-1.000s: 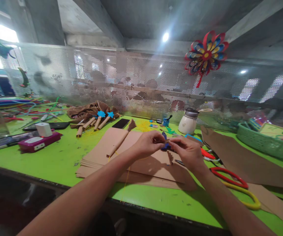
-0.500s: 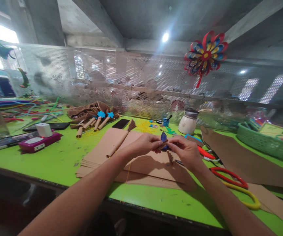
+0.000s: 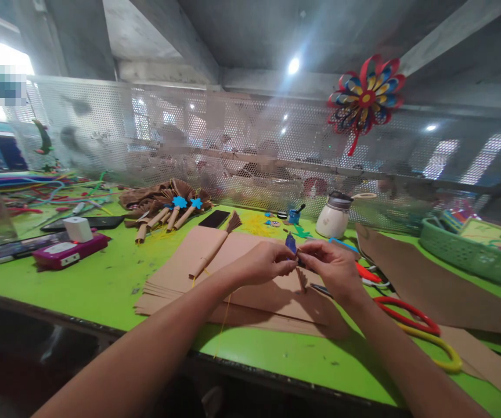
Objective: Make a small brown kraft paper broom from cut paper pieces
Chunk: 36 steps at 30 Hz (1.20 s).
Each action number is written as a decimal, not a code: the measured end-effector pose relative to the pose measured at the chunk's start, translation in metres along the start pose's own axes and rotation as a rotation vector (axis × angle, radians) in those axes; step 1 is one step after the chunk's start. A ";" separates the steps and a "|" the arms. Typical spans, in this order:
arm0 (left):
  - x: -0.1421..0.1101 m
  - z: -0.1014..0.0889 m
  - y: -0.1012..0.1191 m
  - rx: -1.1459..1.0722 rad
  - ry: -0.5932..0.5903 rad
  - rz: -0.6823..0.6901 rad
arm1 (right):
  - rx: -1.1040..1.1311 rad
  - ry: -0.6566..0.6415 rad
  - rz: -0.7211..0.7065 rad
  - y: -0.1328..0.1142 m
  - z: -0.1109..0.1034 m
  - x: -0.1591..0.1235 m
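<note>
My left hand [image 3: 271, 259] and my right hand [image 3: 332, 266] meet fingertip to fingertip above a stack of brown paper sheets [image 3: 259, 299]. Both pinch a small piece of folded brown paper, mostly hidden by the fingers. Just below them shows a pleated brown paper piece [image 3: 302, 280]; I cannot tell whether it hangs from the fingers or lies on the stack. Behind the fingertips stands a blue-purple bottle [image 3: 291, 242]. A rolled brown paper stick with a fanned end [image 3: 210, 254] lies across the stack's left side.
Scissors with red and yellow handles [image 3: 407, 316] lie by my right forearm. Finished paper fans with blue shapes [image 3: 180, 203] sit at back left. A white jar [image 3: 332, 217], a green basket [image 3: 472, 249], a purple box [image 3: 69, 251] and a black phone [image 3: 214, 219] surround the work area.
My left hand has shifted slightly right, and its fingers now meet my right fingers. The folded brown paper, visible between them before, is now mostly covered.
</note>
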<state>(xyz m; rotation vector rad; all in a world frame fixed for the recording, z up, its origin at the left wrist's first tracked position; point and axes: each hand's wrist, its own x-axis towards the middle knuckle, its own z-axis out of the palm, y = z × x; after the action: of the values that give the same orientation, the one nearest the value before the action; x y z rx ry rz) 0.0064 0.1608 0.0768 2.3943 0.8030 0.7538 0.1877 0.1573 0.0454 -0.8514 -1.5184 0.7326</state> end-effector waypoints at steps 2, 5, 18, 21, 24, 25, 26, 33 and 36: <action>-0.001 0.001 0.001 0.023 0.000 0.007 | -0.008 0.010 -0.002 0.000 0.000 0.000; 0.000 0.002 0.001 0.007 0.003 0.026 | -0.029 0.011 0.000 -0.002 0.000 -0.001; 0.003 0.001 0.000 -0.434 0.007 -0.037 | 0.073 -0.041 0.010 -0.005 -0.002 0.001; 0.002 -0.001 -0.001 -0.438 -0.011 -0.043 | 0.077 -0.039 -0.001 -0.007 -0.002 0.000; 0.002 -0.002 -0.001 -0.398 -0.013 -0.008 | 0.073 -0.031 -0.009 -0.009 -0.002 0.000; 0.002 -0.002 0.000 -0.380 -0.017 0.002 | 0.064 -0.027 -0.015 -0.008 -0.002 0.000; 0.002 -0.002 0.000 -0.353 -0.019 0.008 | 0.052 -0.022 -0.022 -0.008 -0.002 0.000; 0.001 0.004 0.000 0.016 0.013 -0.026 | -0.054 -0.030 -0.105 -0.002 0.000 -0.002; 0.001 0.007 -0.002 0.111 0.028 0.015 | -0.180 -0.048 -0.207 -0.002 0.002 -0.003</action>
<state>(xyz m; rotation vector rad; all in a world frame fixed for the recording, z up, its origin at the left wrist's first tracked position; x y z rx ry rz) 0.0107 0.1610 0.0710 2.4953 0.8604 0.7692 0.1860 0.1534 0.0452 -0.7987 -1.7051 0.4736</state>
